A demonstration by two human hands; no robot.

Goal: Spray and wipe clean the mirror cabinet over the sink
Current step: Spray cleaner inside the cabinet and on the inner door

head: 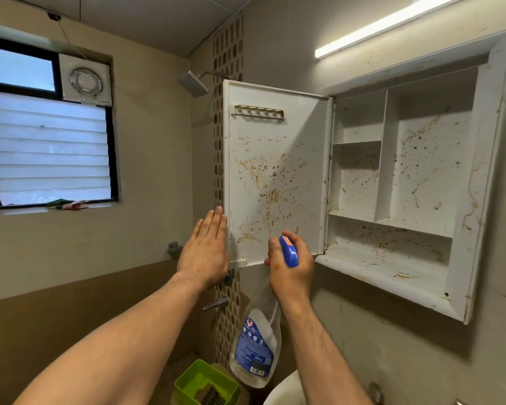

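Currently the spraying step is in hand: the left hand [205,250], fingers flat, steadies the stained cabinet door [276,171], while the right hand [289,266] grips the spray bottle [256,346]. Next move likely calls for squeezing the trigger across the stains.

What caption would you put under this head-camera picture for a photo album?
The left hand braces the open, brown-spattered cabinet door while the right hand aims a spray bottle at it.

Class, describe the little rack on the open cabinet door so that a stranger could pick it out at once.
Find the white wall cabinet under the strip light, its door swung open to the left. Near the top of the door's stained inner face sits a short horizontal rack. It alone is brassy metal with a row of holes.
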